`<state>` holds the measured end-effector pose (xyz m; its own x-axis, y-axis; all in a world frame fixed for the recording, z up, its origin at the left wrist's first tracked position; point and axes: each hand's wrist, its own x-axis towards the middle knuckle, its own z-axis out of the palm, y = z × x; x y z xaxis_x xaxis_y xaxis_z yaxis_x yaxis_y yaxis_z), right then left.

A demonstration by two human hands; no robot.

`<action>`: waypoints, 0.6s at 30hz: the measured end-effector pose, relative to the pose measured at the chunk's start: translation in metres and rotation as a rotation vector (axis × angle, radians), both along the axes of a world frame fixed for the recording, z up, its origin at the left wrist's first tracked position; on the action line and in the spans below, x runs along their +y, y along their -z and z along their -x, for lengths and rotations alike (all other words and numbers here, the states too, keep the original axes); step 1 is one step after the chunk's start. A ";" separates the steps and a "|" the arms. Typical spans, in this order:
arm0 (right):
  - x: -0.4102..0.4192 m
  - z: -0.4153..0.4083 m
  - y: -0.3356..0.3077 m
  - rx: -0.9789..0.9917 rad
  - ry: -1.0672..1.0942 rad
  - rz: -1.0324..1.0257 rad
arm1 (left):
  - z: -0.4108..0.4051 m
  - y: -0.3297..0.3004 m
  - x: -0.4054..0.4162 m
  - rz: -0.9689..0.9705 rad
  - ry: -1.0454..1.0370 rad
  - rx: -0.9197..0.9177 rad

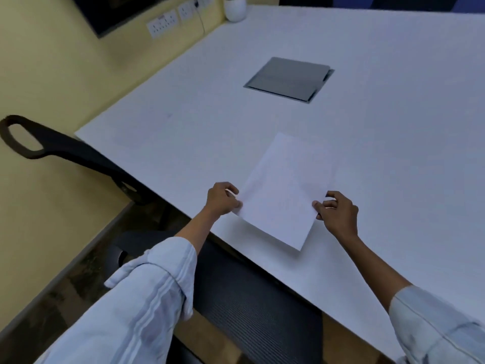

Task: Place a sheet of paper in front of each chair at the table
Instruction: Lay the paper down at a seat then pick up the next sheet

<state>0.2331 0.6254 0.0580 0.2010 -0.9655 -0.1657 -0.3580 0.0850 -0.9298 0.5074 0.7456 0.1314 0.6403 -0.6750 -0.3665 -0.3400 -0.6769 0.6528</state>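
Okay, my left hand (223,199) and right hand (337,210) pinch the sheet (284,190) by its side edges near the table's (393,127) near edge, so I'd lower it flat, squared to the chair (249,298), before letting go.

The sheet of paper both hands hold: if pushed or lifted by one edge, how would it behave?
The sheet of paper looks thin, so it would probably droop if lifted by one edge. On the smooth table it would likely slide easily. The left hand and right hand pinch opposite edges, suggesting little weight.

White paper (284,190), white table (393,127) (black chair (249,306)).
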 end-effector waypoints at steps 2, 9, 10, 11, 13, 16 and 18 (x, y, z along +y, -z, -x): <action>-0.002 -0.004 0.024 0.043 0.016 -0.037 | -0.006 0.027 -0.008 -0.055 0.049 0.012; -0.010 -0.023 0.072 0.203 0.083 -0.115 | -0.019 0.105 -0.025 -0.158 0.152 0.048; -0.010 -0.023 0.076 0.241 0.087 -0.113 | -0.020 0.113 -0.026 -0.163 0.184 0.040; -0.009 -0.022 0.081 0.280 0.088 -0.114 | -0.021 0.120 -0.027 -0.169 0.215 0.030; -0.007 -0.018 0.089 0.340 0.094 -0.119 | -0.021 0.131 -0.027 -0.190 0.275 0.009; -0.006 -0.016 0.095 0.369 0.117 -0.146 | -0.021 0.138 -0.028 -0.210 0.350 -0.038; -0.005 -0.016 0.097 0.398 0.110 -0.149 | -0.021 0.140 -0.028 -0.228 0.392 -0.069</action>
<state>0.2491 0.6206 -0.0386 -0.0091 -0.9372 -0.3486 -0.6672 0.2653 -0.6960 0.5288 0.7176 -0.0089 0.3809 -0.7781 -0.4995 -0.6363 -0.6126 0.4689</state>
